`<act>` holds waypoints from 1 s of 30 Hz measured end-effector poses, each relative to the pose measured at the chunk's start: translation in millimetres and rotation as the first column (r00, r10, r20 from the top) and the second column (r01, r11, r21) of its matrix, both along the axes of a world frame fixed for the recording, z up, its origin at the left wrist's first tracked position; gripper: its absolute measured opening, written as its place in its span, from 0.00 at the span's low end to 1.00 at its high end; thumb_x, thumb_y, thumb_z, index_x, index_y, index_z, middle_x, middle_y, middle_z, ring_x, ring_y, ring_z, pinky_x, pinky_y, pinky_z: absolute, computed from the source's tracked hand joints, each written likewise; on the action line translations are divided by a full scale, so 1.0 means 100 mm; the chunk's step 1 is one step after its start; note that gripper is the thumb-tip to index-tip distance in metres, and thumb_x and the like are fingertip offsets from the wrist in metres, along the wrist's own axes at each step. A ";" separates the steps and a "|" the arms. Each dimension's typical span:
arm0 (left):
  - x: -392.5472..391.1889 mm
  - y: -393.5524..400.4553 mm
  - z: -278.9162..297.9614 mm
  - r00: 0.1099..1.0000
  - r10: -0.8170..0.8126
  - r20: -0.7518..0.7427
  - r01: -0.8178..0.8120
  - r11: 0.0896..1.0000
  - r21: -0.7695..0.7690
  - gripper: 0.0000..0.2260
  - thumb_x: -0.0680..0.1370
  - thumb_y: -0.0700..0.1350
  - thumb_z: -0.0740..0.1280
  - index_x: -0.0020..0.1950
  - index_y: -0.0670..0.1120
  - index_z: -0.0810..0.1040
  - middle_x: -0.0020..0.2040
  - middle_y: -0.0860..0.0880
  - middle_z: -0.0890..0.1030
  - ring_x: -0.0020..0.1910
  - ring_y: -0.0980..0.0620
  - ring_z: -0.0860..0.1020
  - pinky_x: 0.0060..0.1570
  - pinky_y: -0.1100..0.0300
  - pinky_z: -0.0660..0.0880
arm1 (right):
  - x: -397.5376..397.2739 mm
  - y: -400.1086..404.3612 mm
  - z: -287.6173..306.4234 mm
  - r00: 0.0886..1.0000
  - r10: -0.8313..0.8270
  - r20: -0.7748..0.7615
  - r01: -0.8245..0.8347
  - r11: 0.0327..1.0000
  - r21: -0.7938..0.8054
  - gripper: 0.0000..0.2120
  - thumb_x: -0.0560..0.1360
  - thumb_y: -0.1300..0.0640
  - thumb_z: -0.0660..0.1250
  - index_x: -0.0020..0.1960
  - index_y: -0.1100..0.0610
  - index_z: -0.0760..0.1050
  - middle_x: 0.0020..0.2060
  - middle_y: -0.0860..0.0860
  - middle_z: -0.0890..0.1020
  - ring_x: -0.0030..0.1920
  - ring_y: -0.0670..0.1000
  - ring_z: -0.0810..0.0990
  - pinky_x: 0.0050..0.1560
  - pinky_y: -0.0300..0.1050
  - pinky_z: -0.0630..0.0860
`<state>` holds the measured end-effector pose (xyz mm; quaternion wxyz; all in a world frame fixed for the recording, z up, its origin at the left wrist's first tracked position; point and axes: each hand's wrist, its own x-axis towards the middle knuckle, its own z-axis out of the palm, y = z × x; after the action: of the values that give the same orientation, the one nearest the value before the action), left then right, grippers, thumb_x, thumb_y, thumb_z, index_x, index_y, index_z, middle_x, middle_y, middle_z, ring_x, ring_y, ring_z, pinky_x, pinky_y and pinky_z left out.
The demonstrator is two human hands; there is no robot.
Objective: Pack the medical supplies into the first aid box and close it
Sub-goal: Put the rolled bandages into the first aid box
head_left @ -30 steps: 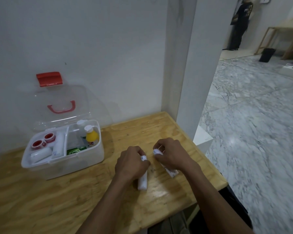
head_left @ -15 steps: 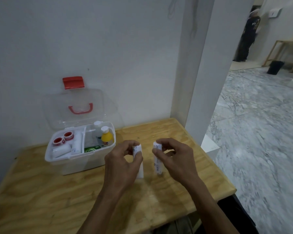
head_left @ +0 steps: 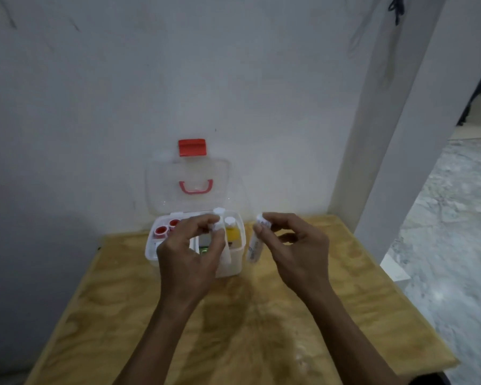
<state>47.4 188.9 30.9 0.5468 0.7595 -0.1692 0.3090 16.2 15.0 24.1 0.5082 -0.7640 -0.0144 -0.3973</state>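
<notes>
The clear first aid box (head_left: pixel 235 261) stands open against the wall, its transparent lid (head_left: pixel 189 187) upright with a red latch and red handle. Inside I see two red-capped rolls (head_left: pixel 167 227) at the left and a yellow bottle (head_left: pixel 232 232) at the right. My left hand (head_left: pixel 190 257) holds a white wrapped bandage roll (head_left: pixel 225 245) upright in front of the box. My right hand (head_left: pixel 295 245) pinches a second white bandage roll (head_left: pixel 254 247) just right of the box.
The box sits on a plywood table (head_left: pixel 247 315) pushed against a white wall. A white pillar (head_left: pixel 395 134) rises at the table's right rear corner. Marble floor (head_left: pixel 456 232) lies beyond the table's right edge.
Both hands lifted the two bandage rolls off the table and carried them up toward the box. My view turned left, so the box now sits in the middle.
</notes>
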 end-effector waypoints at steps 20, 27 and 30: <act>0.67 -0.13 -0.32 0.970 -0.081 -0.231 0.105 0.990 0.092 0.08 0.73 0.42 0.73 0.52 0.49 0.82 0.49 0.53 0.84 0.47 0.60 0.82 0.45 0.64 0.80 | 0.70 0.08 -0.31 0.988 0.025 -0.155 -0.041 0.994 -0.100 0.11 0.71 0.52 0.75 0.53 0.52 0.84 0.44 0.44 0.86 0.43 0.42 0.83 0.40 0.35 0.78; 0.66 -0.09 -0.36 0.954 -0.046 -0.297 0.130 0.954 0.270 0.07 0.72 0.44 0.74 0.49 0.50 0.83 0.49 0.52 0.85 0.47 0.56 0.82 0.49 0.59 0.80 | 0.70 0.06 -0.49 0.967 0.017 -0.255 -0.066 0.980 -0.187 0.12 0.71 0.46 0.73 0.52 0.48 0.84 0.46 0.43 0.85 0.46 0.41 0.81 0.45 0.42 0.79; 0.68 -0.05 -0.35 0.942 -0.025 -0.334 0.148 0.925 0.349 0.07 0.72 0.44 0.74 0.50 0.49 0.83 0.51 0.51 0.85 0.48 0.56 0.81 0.48 0.62 0.77 | 0.70 0.05 -0.53 0.951 -0.007 -0.308 -0.063 0.974 -0.216 0.11 0.71 0.45 0.73 0.52 0.45 0.83 0.47 0.45 0.84 0.48 0.42 0.79 0.47 0.43 0.77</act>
<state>115.1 183.8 -4.3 0.4277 0.8806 -0.1660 0.1184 86.5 20.3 -28.5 0.4205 -0.8685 0.0095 -0.2623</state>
